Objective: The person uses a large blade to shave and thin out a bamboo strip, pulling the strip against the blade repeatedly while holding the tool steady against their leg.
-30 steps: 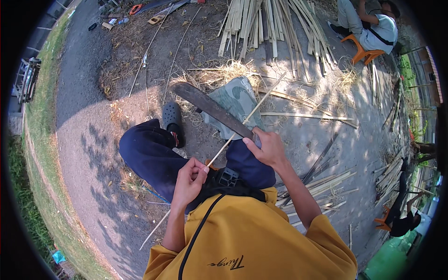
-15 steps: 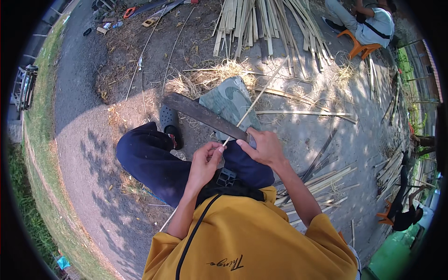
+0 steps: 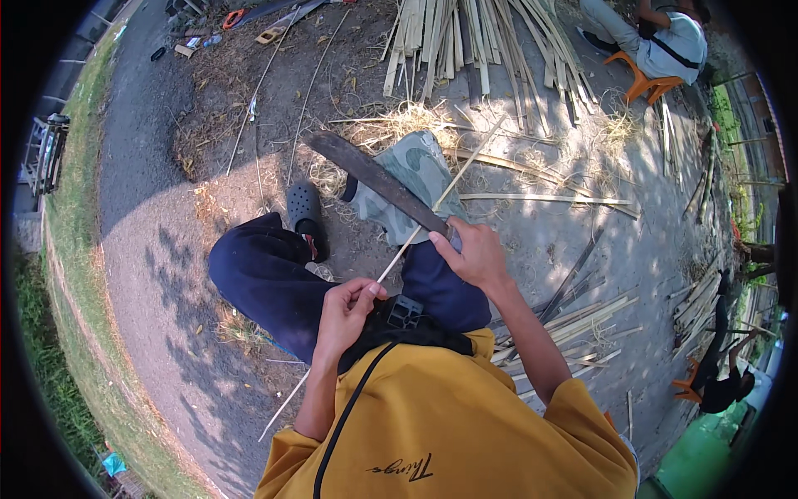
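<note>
- Right hand [image 3: 475, 258]: the fingers were closed around the handle of the knife [image 3: 366, 176]; the palm hid most of that handle. The thumb extended toward the strip.
- Left hand [image 3: 347, 312]: the thumb and forefinger were pinched together on the thin strip [image 3: 472, 162]; the other fingers were curled and partly hidden.
- Strip position: it ran from the left hand up to the right, crossing the blade near the handle and passing over the cloth [image 3: 422, 158]. Whether the edge cut into it could not be told.
- Pale length [image 3: 283, 406]: it emerged below the left forearm, which hid its upper end; whether it belonged to the same strip could not be told.
- Seated worker [image 3: 672, 54]: the dark picture rim obscured the upper part of this person. A second worker [image 3: 725, 389], at the right, was too small for detail.
- Knife: the blade was long, dark and dull-surfaced, broad toward a rounded tip.
- Strip: narrow, straight, pale and wood-like.
- Cloth: camouflage-patterned, in grey-green, spread over the right leg.
- Shavings [image 3: 416, 119]: fine, curled and straw-coloured, heaped beyond the cloth.
- Pile of slats [image 3: 478, 50]: flat, long and fanned out, cut off by the upper picture edge.
- Shoe [image 3: 307, 208]: grey, with holes in its rounded top.
</note>
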Demonstrator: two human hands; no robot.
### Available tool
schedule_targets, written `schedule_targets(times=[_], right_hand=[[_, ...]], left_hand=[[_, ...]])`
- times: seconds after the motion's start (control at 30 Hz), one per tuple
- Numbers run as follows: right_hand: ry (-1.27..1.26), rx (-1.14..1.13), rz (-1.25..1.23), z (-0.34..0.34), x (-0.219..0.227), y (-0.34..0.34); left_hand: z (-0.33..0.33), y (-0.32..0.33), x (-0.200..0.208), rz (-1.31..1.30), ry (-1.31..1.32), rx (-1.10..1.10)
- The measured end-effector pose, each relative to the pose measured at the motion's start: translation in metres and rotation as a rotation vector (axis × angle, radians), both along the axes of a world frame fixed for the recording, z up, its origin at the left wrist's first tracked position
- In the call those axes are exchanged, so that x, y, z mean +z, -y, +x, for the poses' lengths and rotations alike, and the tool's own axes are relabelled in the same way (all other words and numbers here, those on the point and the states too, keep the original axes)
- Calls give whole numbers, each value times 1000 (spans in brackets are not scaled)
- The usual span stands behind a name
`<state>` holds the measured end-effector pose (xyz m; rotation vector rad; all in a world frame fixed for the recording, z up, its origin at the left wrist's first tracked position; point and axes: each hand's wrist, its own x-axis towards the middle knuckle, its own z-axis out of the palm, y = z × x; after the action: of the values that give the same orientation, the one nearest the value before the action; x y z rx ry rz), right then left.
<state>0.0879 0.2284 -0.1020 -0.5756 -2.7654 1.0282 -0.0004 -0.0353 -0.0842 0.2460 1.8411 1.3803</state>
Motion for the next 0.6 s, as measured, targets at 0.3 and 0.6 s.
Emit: schedule_targets(times=[0.3, 0.6], right_hand=[[-11, 48, -27, 2, -1, -2], [42, 83, 73, 1, 7, 4]], left_hand=[[3, 24, 12, -44, 23, -39], [2, 9, 12, -37, -66, -46]])
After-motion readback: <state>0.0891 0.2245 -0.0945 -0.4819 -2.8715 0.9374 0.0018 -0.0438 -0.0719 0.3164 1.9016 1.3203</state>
